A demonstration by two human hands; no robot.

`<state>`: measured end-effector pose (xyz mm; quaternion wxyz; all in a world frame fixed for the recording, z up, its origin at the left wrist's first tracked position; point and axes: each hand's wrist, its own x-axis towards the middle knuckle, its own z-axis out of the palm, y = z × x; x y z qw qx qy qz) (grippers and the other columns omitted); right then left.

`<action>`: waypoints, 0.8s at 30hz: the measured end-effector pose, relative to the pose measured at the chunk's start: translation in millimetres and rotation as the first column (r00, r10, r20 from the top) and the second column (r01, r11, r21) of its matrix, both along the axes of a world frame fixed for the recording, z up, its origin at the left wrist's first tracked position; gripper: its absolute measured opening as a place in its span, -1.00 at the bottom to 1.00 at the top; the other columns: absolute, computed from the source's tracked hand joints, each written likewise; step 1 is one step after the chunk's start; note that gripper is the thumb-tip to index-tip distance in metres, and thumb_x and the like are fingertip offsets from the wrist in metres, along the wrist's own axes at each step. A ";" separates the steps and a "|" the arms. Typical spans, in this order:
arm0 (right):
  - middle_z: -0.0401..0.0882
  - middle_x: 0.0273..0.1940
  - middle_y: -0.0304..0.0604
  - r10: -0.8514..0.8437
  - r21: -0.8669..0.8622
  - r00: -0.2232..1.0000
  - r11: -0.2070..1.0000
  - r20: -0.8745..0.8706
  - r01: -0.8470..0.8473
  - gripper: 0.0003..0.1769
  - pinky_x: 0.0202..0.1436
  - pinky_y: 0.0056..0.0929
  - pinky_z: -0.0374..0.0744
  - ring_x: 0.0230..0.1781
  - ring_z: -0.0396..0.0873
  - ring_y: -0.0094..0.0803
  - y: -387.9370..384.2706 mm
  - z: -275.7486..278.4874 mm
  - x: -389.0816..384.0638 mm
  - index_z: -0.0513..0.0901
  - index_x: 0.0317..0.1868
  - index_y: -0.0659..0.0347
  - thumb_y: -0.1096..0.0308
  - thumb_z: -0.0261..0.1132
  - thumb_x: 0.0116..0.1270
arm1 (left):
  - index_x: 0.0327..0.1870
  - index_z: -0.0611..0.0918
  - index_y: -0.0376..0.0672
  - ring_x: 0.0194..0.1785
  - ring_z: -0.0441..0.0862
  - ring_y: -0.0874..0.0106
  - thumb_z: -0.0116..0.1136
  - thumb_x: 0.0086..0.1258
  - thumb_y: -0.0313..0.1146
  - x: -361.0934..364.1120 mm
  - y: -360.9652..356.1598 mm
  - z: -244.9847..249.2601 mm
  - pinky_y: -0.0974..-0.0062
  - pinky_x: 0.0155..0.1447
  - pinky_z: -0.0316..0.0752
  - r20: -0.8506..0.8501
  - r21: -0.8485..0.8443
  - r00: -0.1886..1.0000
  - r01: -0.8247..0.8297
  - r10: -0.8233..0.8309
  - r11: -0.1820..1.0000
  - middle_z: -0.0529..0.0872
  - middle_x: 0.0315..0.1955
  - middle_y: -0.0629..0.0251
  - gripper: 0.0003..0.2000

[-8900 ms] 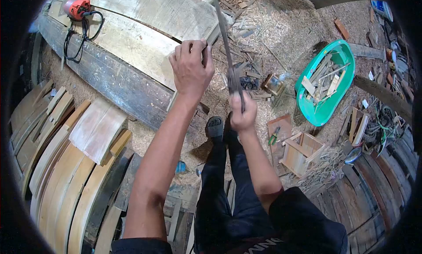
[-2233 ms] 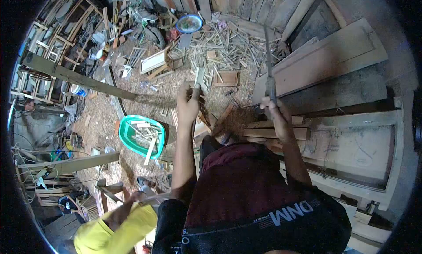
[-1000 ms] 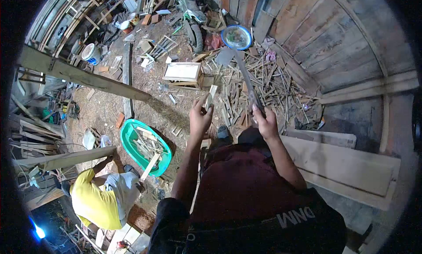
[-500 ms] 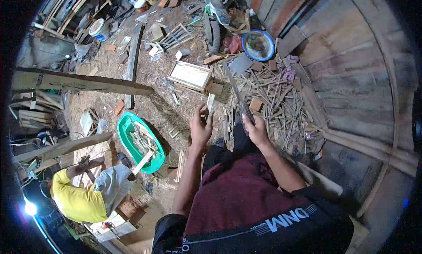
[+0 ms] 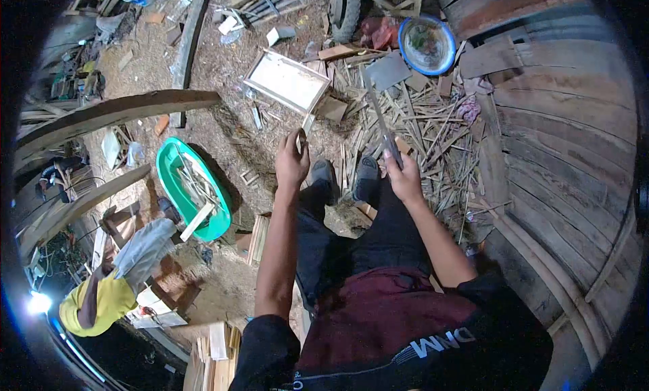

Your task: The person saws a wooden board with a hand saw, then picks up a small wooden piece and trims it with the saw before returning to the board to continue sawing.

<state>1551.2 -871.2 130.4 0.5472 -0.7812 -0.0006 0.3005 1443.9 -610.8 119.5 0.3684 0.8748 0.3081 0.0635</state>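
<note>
My right hand is closed round the dark grip of a long-bladed hand tool, its narrow grey blade pointing up and away over the scrap pile. My left hand is raised, fingers curled and thumb close to them, at the near end of a small pale wooden strip. Just beyond that strip, a shallow wooden box with a white panel rests on the ground. My two shoes show below, between the hands.
Wood offcuts cover the ground at right, below a blue-rimmed basin. A green tub holds wood scraps at left. A person in a yellow shirt sits at lower left. A timber post crosses the left side; a plank wall stands right.
My view has tilted further down, bringing my shoes and legs into sight. My left hand sits further left and higher in view; the right hand keeps its hold on the long-bladed tool.
</note>
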 end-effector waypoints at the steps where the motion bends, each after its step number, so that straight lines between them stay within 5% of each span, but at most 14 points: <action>1: 0.33 -0.60 -0.44 -0.007 0.003 1.000 1.000 -0.028 0.007 -0.55 -0.48 -0.43 0.30 -0.55 0.27 -0.63 3.3 -17.9 4.2 0.51 -0.48 0.22 0.09 0.26 0.51 | 0.23 0.56 -0.11 -0.18 0.61 -0.04 0.16 0.40 -0.43 10.3 5.3 -18.6 0.10 -0.11 0.55 -0.048 -0.034 0.999 0.001 -0.003 0.999 0.62 -0.12 -0.04 -0.63; 6: 0.31 -0.60 -0.48 0.005 0.048 1.000 0.999 0.005 -0.005 -0.55 -0.49 -0.48 0.27 -0.56 0.24 -0.68 49.5 -118.9 30.1 0.49 -0.46 0.19 0.06 0.24 0.53 | 0.29 0.52 -0.09 -0.11 0.66 -0.06 0.20 0.33 -0.45 61.5 39.9 -170.1 0.09 -0.10 0.60 0.096 0.065 0.985 0.135 -0.141 0.989 0.61 -0.07 -0.07 -0.54; 12: 0.33 -0.62 -0.40 0.137 0.034 0.973 0.989 0.187 -0.146 -0.50 -0.46 -0.43 0.30 -0.55 0.27 -0.61 101.7 -276.3 55.7 0.53 -0.42 0.26 -0.01 0.23 0.52 | 0.46 0.31 -0.04 -0.05 0.66 -0.12 0.30 0.20 -0.42 101.8 71.8 -318.4 0.01 -0.03 0.63 -0.127 0.134 0.975 0.197 -0.181 0.971 0.51 0.12 -0.11 -0.27; 13: 0.27 -0.58 -0.50 0.141 0.061 0.967 0.986 0.210 -0.157 -0.52 -0.51 -0.52 0.17 -0.57 0.19 -0.70 110.0 -294.8 55.7 0.41 -0.52 0.12 0.05 0.21 0.55 | 0.46 0.31 -0.05 -0.04 0.65 -0.13 0.31 0.20 -0.42 105.5 73.9 -337.7 0.01 -0.03 0.63 -0.133 0.125 0.978 0.176 -0.159 0.976 0.51 0.12 -0.13 -0.26; 20: 0.37 -0.60 -0.38 0.163 0.127 0.978 0.976 0.132 -0.180 -0.51 -0.47 -0.43 0.30 -0.54 0.29 -0.62 108.6 -417.9 34.7 0.54 -0.43 0.26 0.00 0.22 0.52 | 0.39 0.42 -0.10 0.06 0.57 -0.03 0.30 0.24 -0.41 101.4 70.3 -429.1 0.09 0.13 0.53 -0.030 0.298 0.976 0.215 -0.215 0.930 0.54 0.05 -0.11 -0.37; 24: 0.30 -0.60 -0.44 0.143 0.089 0.976 0.983 0.164 -0.159 -0.51 -0.50 -0.44 0.25 -0.56 0.24 -0.65 113.8 -422.2 25.1 0.49 -0.48 0.23 0.03 0.21 0.54 | 0.33 0.50 -0.16 0.08 0.51 0.03 0.28 0.25 -0.38 100.3 69.3 -440.6 0.13 0.16 0.46 0.055 0.402 0.967 0.206 -0.248 0.892 0.54 0.03 -0.06 -0.44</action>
